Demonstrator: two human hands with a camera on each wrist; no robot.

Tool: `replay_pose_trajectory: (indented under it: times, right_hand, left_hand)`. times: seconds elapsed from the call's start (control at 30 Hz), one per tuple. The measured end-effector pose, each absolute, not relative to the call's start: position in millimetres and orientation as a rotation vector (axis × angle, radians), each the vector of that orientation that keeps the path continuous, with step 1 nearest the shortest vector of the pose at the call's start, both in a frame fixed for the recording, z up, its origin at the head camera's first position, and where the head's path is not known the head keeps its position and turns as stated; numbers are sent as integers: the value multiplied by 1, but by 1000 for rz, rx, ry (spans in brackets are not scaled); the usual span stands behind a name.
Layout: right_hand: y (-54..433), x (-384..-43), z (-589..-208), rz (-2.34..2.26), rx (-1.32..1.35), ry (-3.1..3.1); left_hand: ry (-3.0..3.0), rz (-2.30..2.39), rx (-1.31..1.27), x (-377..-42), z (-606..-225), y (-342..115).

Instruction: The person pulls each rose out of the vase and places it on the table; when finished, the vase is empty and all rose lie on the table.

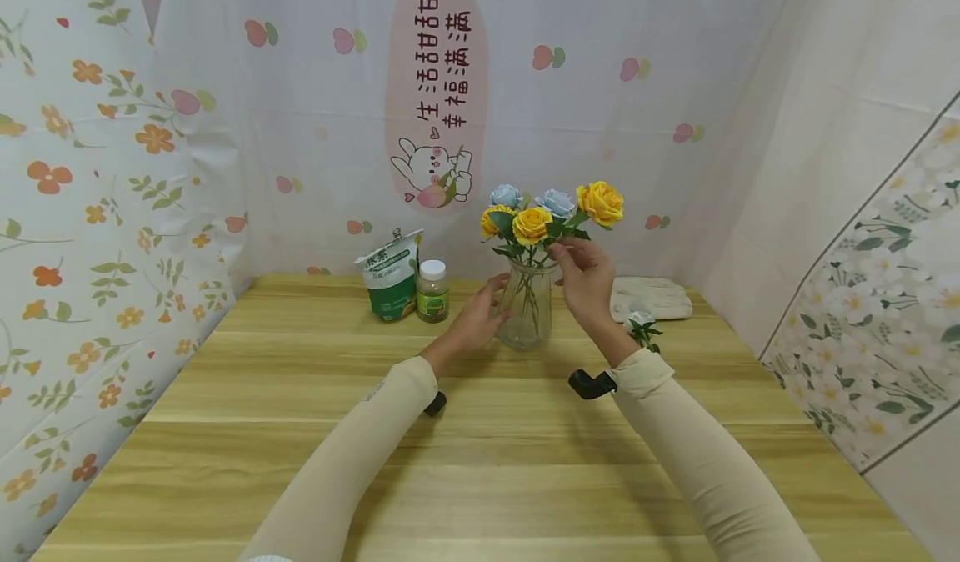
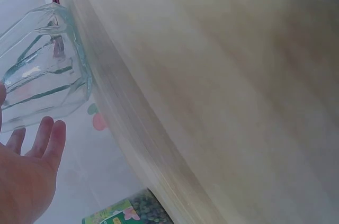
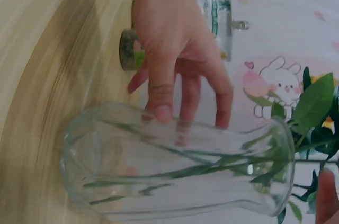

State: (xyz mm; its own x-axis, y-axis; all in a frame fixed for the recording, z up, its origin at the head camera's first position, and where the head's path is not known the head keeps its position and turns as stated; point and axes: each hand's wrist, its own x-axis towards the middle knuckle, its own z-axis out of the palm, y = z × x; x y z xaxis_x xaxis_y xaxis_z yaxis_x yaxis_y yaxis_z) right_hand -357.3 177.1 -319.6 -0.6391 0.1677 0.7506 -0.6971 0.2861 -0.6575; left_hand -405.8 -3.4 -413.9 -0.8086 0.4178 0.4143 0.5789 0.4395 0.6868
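With the left hand (image 1: 480, 318) curled round the vase (image 1: 525, 324) and the right hand (image 1: 587, 283) seemingly pinching one, arranging roses (image 1: 532, 226) likely calls next for gentle settling.

Wood-grain table (image 1: 480, 479) beneath vase (image 1: 524, 328), pouch (image 1: 392, 285), jar (image 1: 432, 299), glove (image 1: 662, 298), white flower (image 1: 643, 328)

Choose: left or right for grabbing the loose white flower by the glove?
Right, probably. The right grip is nearer the white flower, though now at the roses; the left grip would have to cross past the glass vase.
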Motion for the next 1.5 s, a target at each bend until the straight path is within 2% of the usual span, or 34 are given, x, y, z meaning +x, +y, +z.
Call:
replay_pose_trajectory:
  times: [0.13, 0.33, 0.6, 1.17, 1.5]
  right_hand:
    - [174, -347, -307, 1499, 495, -1610]
    - [185, -357, -300, 1463, 536, -1472]
    - [194, -352, -285, 1427, 557, -1450]
    - [214, -322, -253, 1263, 647, -1325]
    - [223, -306, -258, 1263, 673, -1328]
  left_hand:
    - [-2523, -1307, -864, -404, -413, -1]
    - [-2530, -1306, -864, -403, -411, -1]
    - [-2513, -1308, -874, -404, -411, 1]
    - [-2537, -1302, -872, -400, -412, -1]
    - [-2520, -1320, -863, -402, -413, -3]
